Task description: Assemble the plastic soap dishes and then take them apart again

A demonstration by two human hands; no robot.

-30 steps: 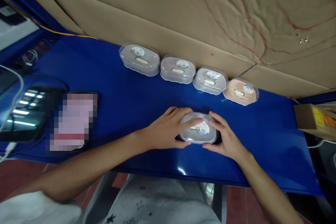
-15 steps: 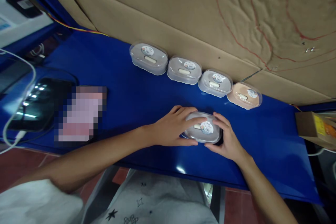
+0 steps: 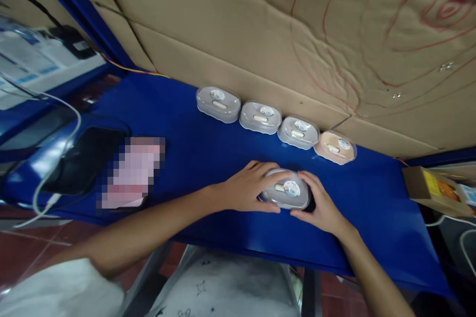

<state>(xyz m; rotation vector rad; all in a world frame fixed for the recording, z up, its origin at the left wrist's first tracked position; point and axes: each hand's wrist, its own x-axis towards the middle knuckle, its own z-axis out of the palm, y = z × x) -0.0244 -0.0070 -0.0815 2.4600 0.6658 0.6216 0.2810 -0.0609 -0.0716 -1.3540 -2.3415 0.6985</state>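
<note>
Overall, brown cardboard wall (image 3: 223, 34) fills the back, creased and marked with red lines on the right. A blue table (image 3: 178, 158) runs along its foot, above a red tiled floor (image 3: 22, 242). At the table's left lie a black device (image 3: 85, 158) and, just beside it, a slab (image 3: 132, 173) with a pixelated pink face; a carton (image 3: 424, 185) sits at the right end. Against the wall stands a row of three grey boxes (image 3: 256, 110) and one peach box (image 3: 340, 156), end to end, slanting nearer the person toward the right.

The left hand (image 3: 243, 190) and the right hand (image 3: 322, 207) are both clasped on the held box (image 3: 284, 200), near the table's front edge and apart from the row. It lies between them, one rounded end in each grip, its long axis running left to right and its clear lid facing up. The left forefinger reaches over the lid; both thumbs press the near side. Whether its base touches the table, I cannot tell. Round label (image 3: 292, 188) shows right of a small white strip (image 3: 278, 187).
</note>
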